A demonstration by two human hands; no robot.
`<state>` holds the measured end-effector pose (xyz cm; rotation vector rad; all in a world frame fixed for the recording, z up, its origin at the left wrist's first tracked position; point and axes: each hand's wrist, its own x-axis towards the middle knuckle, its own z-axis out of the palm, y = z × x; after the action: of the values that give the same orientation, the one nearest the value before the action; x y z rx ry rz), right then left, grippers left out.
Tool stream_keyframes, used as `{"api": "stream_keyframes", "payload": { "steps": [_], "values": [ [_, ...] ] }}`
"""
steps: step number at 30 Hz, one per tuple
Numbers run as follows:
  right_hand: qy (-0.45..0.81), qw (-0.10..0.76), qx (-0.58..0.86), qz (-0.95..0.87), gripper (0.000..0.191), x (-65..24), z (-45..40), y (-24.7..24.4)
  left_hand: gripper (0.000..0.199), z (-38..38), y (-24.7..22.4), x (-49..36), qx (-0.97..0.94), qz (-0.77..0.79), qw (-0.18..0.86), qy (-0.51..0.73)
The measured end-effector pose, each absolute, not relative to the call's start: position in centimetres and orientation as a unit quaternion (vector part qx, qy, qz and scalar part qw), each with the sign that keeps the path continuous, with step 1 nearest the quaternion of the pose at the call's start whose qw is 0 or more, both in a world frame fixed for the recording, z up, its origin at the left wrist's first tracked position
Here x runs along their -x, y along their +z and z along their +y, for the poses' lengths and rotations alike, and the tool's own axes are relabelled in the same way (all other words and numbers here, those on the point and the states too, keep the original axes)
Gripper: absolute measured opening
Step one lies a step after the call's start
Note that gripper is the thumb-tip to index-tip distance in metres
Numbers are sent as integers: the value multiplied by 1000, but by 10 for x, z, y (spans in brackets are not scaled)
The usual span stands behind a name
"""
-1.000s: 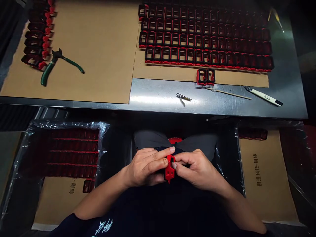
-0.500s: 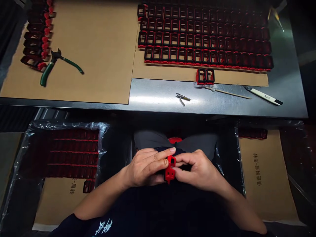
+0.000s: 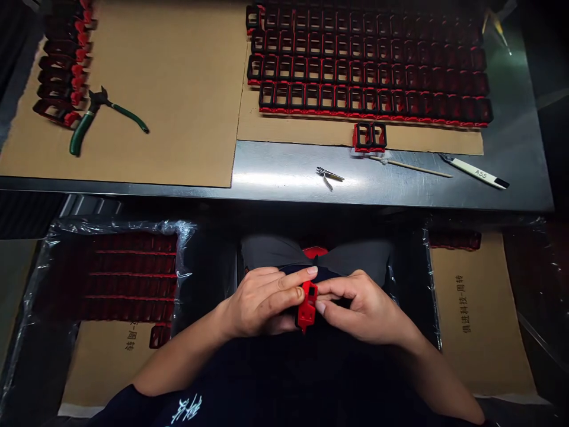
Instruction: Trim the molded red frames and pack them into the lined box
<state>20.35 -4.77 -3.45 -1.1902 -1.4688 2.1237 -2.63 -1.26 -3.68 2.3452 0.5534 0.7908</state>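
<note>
A small red and black plastic part (image 3: 307, 308) is held over my lap, with square openings in its red face. My left hand (image 3: 267, 299) is closed around its left side, thumb and index finger reaching to its upper edge. On the other side, my right hand (image 3: 355, 302) pinches at the part's right edge with thumb and index finger; whether something tiny is between those fingertips is hidden. Two similar red and black frames (image 3: 370, 137) stand side by side near the front of the cardboard on the bench.
Rows of frames (image 3: 326, 98) fill the cardboard at the back right. Green-handled pliers (image 3: 82, 127), a nail clipper (image 3: 329, 177), a cotton-tipped stick (image 3: 418, 168) and a white-handled knife (image 3: 478, 172) lie on the bench. Plastic-lined boxes with frames (image 3: 133, 284) and cardboard (image 3: 480, 350) flank my lap.
My right thumb and fingers have shifted slightly right along the part's edge, showing more of its red face. The left hand keeps its grip.
</note>
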Motion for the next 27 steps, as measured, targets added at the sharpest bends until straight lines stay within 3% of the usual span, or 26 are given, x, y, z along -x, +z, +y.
{"api": "stream_keyframes", "payload": {
  "steps": [8, 19, 23, 27],
  "values": [
    [728, 143, 431, -514, 42, -202, -48, -34, 32, -12, -35, 24, -889, 211, 289, 286],
    [764, 128, 451, -444, 48, -199, -48, -36, 55, -11, -41, 23, -866, 233, 328, 297],
    [719, 119, 491, -477, 49, -198, -47, -37, 75, -15, -50, 21, -834, 249, 385, 307],
    [792, 148, 422, -416, 50, -202, -51, -50, 100, -26, -65, 21, -735, 276, 515, 344]
  ]
}}
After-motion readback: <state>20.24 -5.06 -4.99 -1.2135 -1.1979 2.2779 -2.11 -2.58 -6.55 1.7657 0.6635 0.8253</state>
